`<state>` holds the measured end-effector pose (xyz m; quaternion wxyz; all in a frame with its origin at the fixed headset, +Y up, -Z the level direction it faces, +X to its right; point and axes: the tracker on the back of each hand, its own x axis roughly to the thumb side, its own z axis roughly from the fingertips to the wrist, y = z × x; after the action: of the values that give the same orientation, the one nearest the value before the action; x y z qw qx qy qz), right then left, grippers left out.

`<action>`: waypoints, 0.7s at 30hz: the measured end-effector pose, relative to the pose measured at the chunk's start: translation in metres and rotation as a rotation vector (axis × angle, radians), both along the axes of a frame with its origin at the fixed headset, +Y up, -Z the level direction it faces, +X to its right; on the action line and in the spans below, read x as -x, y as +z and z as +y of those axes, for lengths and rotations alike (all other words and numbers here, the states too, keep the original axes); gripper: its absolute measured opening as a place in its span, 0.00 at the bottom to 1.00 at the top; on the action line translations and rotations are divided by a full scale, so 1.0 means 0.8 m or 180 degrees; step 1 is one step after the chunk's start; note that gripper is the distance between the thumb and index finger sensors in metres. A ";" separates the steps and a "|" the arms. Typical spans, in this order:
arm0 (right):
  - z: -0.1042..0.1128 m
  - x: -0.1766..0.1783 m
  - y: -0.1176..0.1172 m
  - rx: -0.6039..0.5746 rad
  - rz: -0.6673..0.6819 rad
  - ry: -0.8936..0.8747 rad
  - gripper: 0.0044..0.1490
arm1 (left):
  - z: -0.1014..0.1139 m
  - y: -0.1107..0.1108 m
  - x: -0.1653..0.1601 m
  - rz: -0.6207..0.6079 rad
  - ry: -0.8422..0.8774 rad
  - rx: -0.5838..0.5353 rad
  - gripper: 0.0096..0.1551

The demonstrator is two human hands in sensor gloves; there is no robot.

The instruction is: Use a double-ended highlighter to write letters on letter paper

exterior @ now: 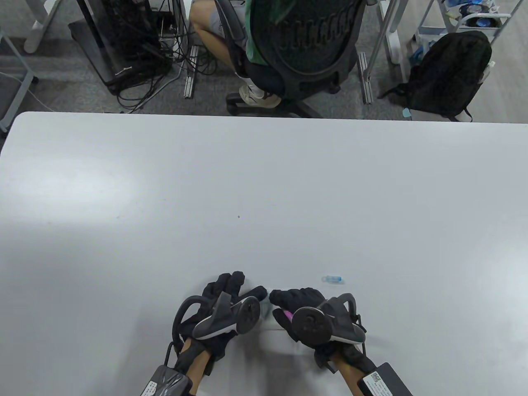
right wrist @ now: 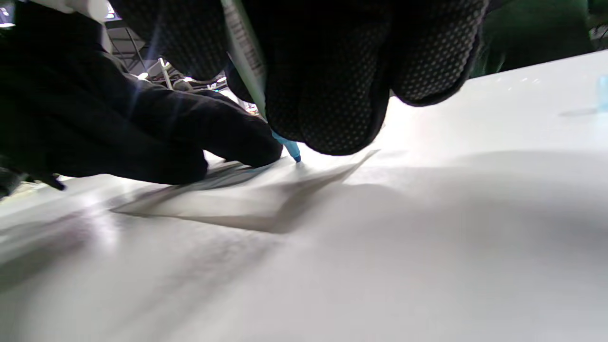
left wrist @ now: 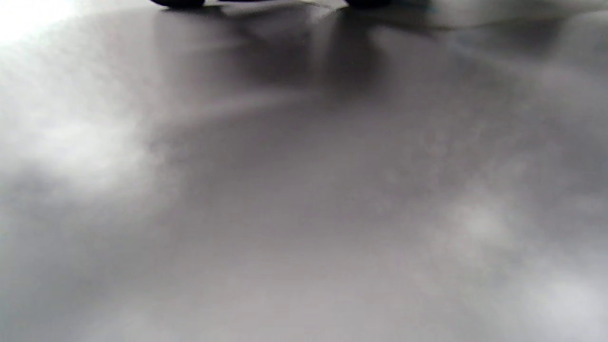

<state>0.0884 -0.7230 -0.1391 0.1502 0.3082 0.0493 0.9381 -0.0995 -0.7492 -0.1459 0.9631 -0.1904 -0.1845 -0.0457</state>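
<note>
A small white letter paper lies at the near edge of the table between my hands. My right hand grips the double-ended highlighter, whose pink rear end shows beside the tracker. In the right wrist view the highlighter's blue tip touches the paper under my right hand. My left hand rests its straight fingers on the paper's left part, close to the tip. The left wrist view shows only blurred tabletop. A blue cap lies on the table just right of my right hand.
The grey-white table stretches far and wide beyond the hands. Behind its far edge a person sits in a black office chair. A black backpack and cables lie on the floor.
</note>
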 end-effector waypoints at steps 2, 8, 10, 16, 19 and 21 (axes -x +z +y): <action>0.001 -0.003 0.001 0.0158 0.0057 -0.0095 0.31 | 0.000 0.000 0.000 0.0003 -0.0001 0.0000 0.30; 0.003 -0.019 0.008 0.0342 0.0119 -0.0169 0.30 | 0.000 0.000 0.000 0.0006 -0.0009 -0.0015 0.30; 0.003 -0.024 0.008 0.0336 0.0060 -0.0196 0.30 | 0.000 0.000 0.000 0.0005 -0.0011 -0.0021 0.30; 0.007 -0.030 0.008 0.0229 -0.0069 -0.0144 0.30 | 0.000 0.000 0.000 0.0011 -0.0010 -0.0023 0.30; 0.012 -0.030 0.009 0.0089 -0.0067 -0.0261 0.30 | 0.000 0.000 0.000 0.0014 -0.0006 -0.0021 0.30; 0.017 -0.030 0.010 0.0079 -0.0140 -0.0414 0.30 | 0.001 -0.001 -0.001 0.0014 -0.0042 -0.0073 0.30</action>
<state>0.1123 -0.7093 -0.1314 0.2157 0.2881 0.0376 0.9322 -0.0984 -0.7485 -0.1464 0.9653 -0.1807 -0.1805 -0.0538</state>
